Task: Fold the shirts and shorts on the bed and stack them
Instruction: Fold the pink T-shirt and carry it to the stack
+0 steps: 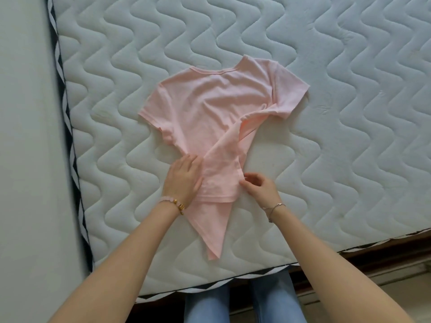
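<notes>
A pale pink short-sleeved shirt [210, 108] lies on the white quilted mattress [326, 136], neck away from me. Its lower right side is folded over diagonally toward the middle, and a pointed corner of cloth hangs down near the mattress's front edge. My left hand [183, 177] lies flat on the shirt's lower left part, fingers spread. My right hand [257, 185] pinches the folded edge of the shirt at its lower right with thumb and fingers. No shorts or other clothes are in view.
The mattress's left edge with black-and-white trim [70, 136] borders a pale wall or floor strip. The front edge runs just below the shirt, over a wooden bed frame [373, 257]. My legs in blue jeans [245, 304] stand against it.
</notes>
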Demonstrator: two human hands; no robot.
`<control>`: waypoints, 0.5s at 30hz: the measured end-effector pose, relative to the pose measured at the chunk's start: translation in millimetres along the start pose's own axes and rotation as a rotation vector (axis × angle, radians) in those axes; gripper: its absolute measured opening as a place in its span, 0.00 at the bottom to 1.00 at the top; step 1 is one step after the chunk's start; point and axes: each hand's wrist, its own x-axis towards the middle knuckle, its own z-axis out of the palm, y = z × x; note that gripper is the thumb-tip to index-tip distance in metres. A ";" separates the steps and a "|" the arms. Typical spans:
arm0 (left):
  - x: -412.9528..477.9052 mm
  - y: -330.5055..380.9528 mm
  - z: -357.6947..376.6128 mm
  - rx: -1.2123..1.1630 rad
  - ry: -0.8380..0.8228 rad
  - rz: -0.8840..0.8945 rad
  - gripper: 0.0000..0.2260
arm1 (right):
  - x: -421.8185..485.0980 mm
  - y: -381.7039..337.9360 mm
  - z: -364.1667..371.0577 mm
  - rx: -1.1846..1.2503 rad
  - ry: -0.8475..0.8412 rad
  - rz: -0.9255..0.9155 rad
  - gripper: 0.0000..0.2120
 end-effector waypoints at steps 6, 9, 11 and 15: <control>1.2 -13.9 6.9 0.143 -0.261 0.019 0.26 | -2.4 8.7 3.8 -0.053 -0.065 0.030 0.03; -0.1 -17.8 9.2 0.112 -0.254 0.024 0.27 | -3.8 11.5 1.4 -0.064 -0.048 0.025 0.05; -0.9 -16.9 8.7 0.089 -0.252 0.016 0.29 | -3.6 14.1 -1.6 -0.062 -0.045 0.024 0.08; 0.9 -14.1 7.4 0.057 -0.239 -0.015 0.34 | -4.5 18.4 -14.6 -0.012 -0.035 0.061 0.09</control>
